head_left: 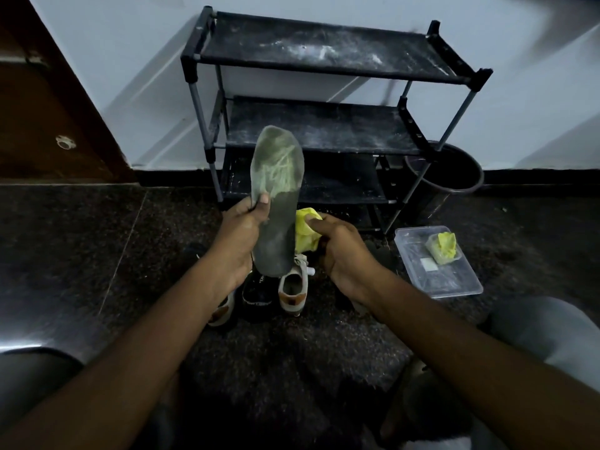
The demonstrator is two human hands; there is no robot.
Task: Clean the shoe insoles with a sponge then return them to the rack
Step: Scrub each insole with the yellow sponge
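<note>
Two hands are seen nearest. The insole is held upright by the left hand at its mid-length edge, thumb on the face. A yellow sponge is gripped by the right hand, just beside it. The insole is judged light, thin and floppy, best supported near its middle. Beyond, the dusty rack is seen against the wall.

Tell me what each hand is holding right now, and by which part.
The left hand grips the insole around its middle, thumb on its face, toe end up. The right hand pinches the yellow sponge by its upper part.
</note>
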